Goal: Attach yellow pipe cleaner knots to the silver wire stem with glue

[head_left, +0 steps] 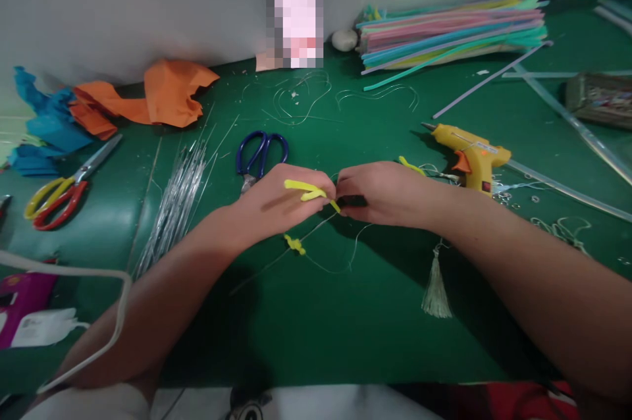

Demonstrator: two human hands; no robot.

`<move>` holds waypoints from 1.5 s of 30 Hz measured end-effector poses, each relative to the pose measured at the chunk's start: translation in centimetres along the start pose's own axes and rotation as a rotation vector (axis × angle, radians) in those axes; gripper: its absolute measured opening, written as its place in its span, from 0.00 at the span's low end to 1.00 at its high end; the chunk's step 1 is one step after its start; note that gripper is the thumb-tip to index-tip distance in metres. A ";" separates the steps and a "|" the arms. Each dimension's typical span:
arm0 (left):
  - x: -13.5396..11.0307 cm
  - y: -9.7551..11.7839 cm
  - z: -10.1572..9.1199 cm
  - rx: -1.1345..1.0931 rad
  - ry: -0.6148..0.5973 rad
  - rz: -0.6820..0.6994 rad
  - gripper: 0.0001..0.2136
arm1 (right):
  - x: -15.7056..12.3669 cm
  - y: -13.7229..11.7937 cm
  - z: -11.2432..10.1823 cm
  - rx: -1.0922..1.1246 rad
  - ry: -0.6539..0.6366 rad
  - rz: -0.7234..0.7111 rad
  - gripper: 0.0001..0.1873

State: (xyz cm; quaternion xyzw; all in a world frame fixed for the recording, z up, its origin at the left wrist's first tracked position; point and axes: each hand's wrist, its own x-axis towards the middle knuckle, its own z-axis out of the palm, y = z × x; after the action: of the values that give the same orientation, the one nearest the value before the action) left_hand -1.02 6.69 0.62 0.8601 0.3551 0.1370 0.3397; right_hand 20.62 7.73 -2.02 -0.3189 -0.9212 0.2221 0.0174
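My left hand (291,195) is closed in a pinch on a yellow pipe cleaner (301,187), whose bent ends stick out over the back of the fingers. Its short tip shows between the two hands. My right hand (382,193) meets it there, thumb and finger pinched at that tip; the exact grip is partly hidden. Just below, a small twisted yellow pipe cleaner piece (295,245) sits on a thin pale wire (320,270) that loops up toward the hands. A pale tassel (436,285) hangs or lies below my right wrist.
Blue-handled scissors (261,153) lie behind my left hand, beside a bundle of silver wires (178,199). Red-and-yellow scissors (74,183) are farther left. A yellow glue gun (471,153) rests behind my right forearm. Colourful pipe cleaners (454,35) lie along the wall.
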 end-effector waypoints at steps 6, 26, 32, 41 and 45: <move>-0.1 0.7 -0.3 0.035 0.001 -0.007 0.08 | 0.1 -1.0 0.5 -0.063 0.064 0.108 0.09; 0.2 0.4 0.1 0.254 0.142 0.046 0.14 | 0.6 -1.3 2.2 -0.003 0.203 0.156 0.07; 0.2 0.2 0.6 0.275 0.248 0.041 0.13 | 0.5 -1.8 2.2 -0.102 0.255 0.164 0.09; 0.0 0.4 1.1 0.243 0.302 -0.054 0.13 | 0.7 -2.2 2.5 -0.160 0.261 0.198 0.11; 0.2 0.2 1.0 0.187 0.273 -0.069 0.13 | 0.8 -1.7 2.9 -0.091 0.262 0.192 0.10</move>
State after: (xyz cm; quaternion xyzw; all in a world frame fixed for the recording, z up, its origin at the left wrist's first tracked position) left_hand -0.33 6.22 -0.04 0.8486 0.4386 0.2072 0.2111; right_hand 18.52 5.83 -3.96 -0.4323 -0.8854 0.1372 0.1015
